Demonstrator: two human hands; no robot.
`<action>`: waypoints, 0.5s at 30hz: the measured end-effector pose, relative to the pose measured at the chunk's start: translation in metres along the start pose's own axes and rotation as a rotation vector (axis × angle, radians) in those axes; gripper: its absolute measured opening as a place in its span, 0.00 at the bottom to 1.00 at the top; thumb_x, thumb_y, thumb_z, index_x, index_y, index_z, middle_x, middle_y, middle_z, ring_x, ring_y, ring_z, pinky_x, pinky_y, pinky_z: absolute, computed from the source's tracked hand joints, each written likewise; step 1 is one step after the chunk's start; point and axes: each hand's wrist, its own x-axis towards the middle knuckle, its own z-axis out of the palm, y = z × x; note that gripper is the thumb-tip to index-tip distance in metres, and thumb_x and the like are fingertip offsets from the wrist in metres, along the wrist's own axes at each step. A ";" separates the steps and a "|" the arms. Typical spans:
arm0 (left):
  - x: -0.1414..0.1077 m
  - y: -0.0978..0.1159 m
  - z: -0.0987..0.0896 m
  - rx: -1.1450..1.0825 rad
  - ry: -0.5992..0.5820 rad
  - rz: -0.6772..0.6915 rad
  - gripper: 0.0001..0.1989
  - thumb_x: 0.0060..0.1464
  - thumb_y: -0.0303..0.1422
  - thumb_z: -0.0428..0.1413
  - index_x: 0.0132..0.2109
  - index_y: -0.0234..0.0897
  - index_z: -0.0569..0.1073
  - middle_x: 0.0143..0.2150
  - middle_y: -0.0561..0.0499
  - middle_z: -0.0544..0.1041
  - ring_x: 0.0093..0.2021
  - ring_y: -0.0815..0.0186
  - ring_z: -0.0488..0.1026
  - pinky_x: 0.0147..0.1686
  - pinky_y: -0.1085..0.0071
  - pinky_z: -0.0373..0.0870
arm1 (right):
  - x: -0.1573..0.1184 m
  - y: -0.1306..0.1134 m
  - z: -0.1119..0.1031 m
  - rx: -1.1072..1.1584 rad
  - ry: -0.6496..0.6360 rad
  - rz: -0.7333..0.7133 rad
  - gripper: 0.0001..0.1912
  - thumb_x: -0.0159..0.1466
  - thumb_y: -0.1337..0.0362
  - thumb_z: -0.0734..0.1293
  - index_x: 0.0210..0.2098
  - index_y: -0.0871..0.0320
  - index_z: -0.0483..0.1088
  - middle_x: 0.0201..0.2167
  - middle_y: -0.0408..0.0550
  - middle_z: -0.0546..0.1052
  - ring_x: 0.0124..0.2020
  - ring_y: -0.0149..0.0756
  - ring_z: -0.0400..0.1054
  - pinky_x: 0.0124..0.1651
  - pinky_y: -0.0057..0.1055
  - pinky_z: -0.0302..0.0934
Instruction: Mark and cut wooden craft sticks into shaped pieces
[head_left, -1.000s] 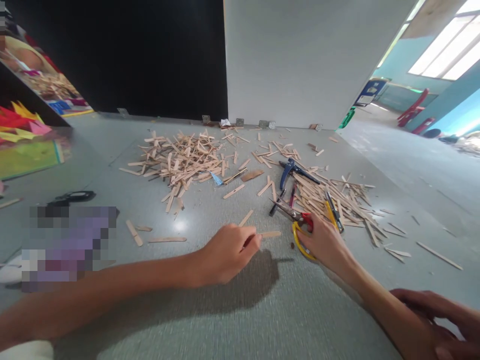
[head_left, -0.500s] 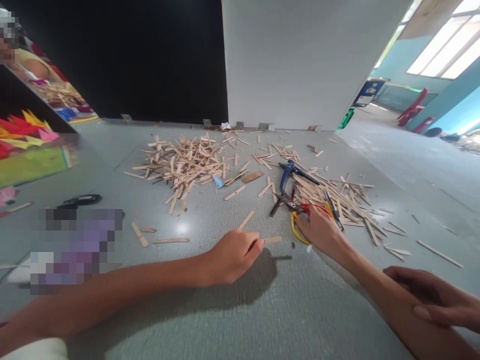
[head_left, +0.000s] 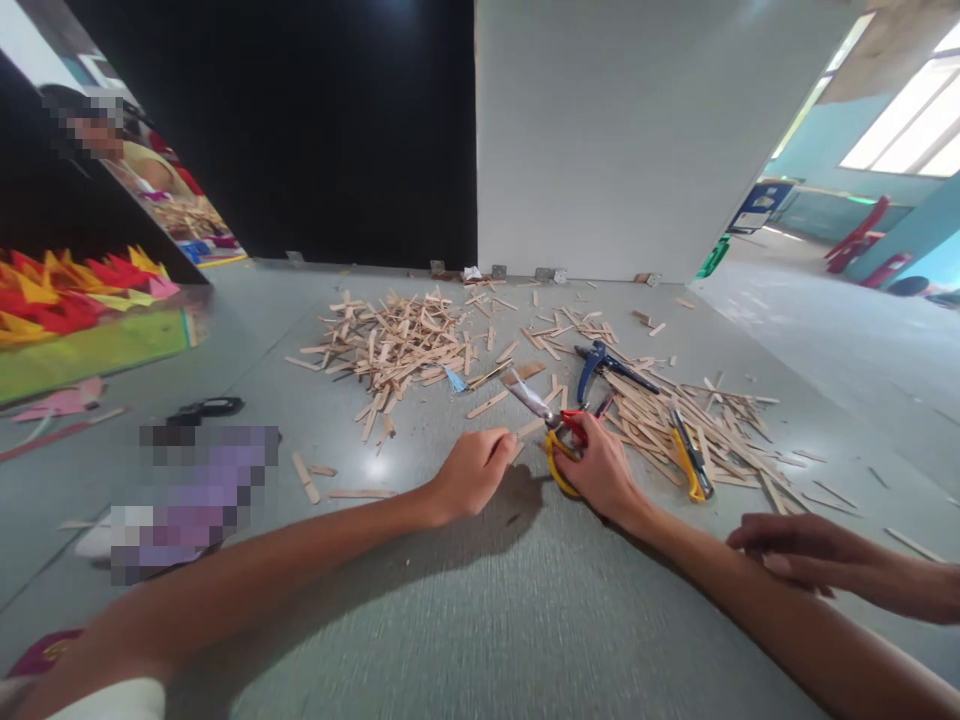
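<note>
My left hand (head_left: 472, 472) is closed just above the grey surface, pinching a wooden craft stick (head_left: 517, 452) whose end shows past the fingers. My right hand (head_left: 596, 462) grips a pair of scissors (head_left: 564, 478) with a yellow loop and red on the handles. Their silver blades point up and left, above loose sticks. Beyond the hands lie a large heap of craft sticks (head_left: 397, 345) and a second pile (head_left: 645, 415) to the right. Blue-handled pliers (head_left: 592, 365) rest on that pile, beside a yellow utility knife (head_left: 690, 460).
Another person's hand (head_left: 832, 565) is by my right forearm. Upright black (head_left: 300, 130) and white (head_left: 600, 130) panels stand at the back. At left are a green box (head_left: 97, 350) of folded paper, a black tool (head_left: 206, 408) and a blurred purple item (head_left: 210, 490).
My right hand has lifted the scissors off the stick pile and brought them left, close to my left hand. The utility knife shows more fully. The whole view has shifted slightly.
</note>
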 end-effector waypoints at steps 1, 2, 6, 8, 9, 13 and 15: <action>0.002 -0.001 -0.002 -0.003 0.021 -0.003 0.20 0.67 0.42 0.39 0.26 0.43 0.55 0.21 0.56 0.59 0.26 0.65 0.60 0.30 0.67 0.51 | -0.002 0.002 0.000 0.032 0.012 -0.005 0.17 0.61 0.55 0.69 0.46 0.56 0.71 0.31 0.46 0.78 0.32 0.40 0.72 0.36 0.33 0.66; 0.003 -0.001 -0.004 -0.008 0.042 -0.005 0.20 0.67 0.42 0.39 0.26 0.43 0.55 0.21 0.56 0.59 0.26 0.65 0.60 0.30 0.67 0.51 | -0.004 0.004 -0.001 0.069 0.017 -0.010 0.15 0.62 0.52 0.69 0.43 0.55 0.71 0.28 0.44 0.76 0.29 0.38 0.70 0.33 0.31 0.64; 0.006 0.001 -0.014 -0.036 0.106 -0.012 0.19 0.68 0.41 0.39 0.28 0.43 0.57 0.22 0.56 0.60 0.25 0.65 0.60 0.30 0.68 0.52 | -0.019 0.005 -0.005 0.464 -0.085 0.020 0.20 0.64 0.43 0.68 0.33 0.53 0.65 0.22 0.38 0.67 0.22 0.32 0.63 0.26 0.28 0.61; 0.007 0.003 -0.018 -0.056 0.129 -0.012 0.18 0.68 0.40 0.40 0.28 0.43 0.56 0.23 0.56 0.61 0.26 0.66 0.60 0.30 0.68 0.53 | -0.028 0.002 -0.003 0.713 -0.219 0.084 0.24 0.63 0.38 0.69 0.34 0.53 0.65 0.20 0.36 0.65 0.19 0.30 0.61 0.23 0.27 0.61; 0.007 0.004 -0.020 -0.066 0.136 -0.013 0.17 0.68 0.39 0.40 0.29 0.42 0.57 0.23 0.56 0.61 0.26 0.66 0.61 0.30 0.69 0.54 | -0.032 0.000 -0.001 0.801 -0.279 0.117 0.26 0.62 0.36 0.69 0.34 0.53 0.66 0.20 0.35 0.64 0.18 0.29 0.60 0.22 0.27 0.61; 0.004 0.011 -0.026 -0.139 0.154 -0.023 0.15 0.69 0.39 0.40 0.35 0.41 0.64 0.22 0.59 0.57 0.23 0.67 0.57 0.28 0.70 0.55 | -0.042 -0.004 0.007 0.965 -0.379 0.173 0.33 0.60 0.30 0.69 0.35 0.55 0.67 0.18 0.34 0.63 0.15 0.28 0.58 0.20 0.26 0.58; 0.001 0.016 -0.029 -0.202 0.161 -0.021 0.15 0.70 0.40 0.41 0.39 0.40 0.67 0.22 0.61 0.55 0.22 0.67 0.55 0.27 0.70 0.54 | -0.044 -0.002 0.010 0.967 -0.372 0.144 0.33 0.60 0.29 0.69 0.35 0.55 0.68 0.18 0.34 0.63 0.15 0.28 0.58 0.20 0.27 0.59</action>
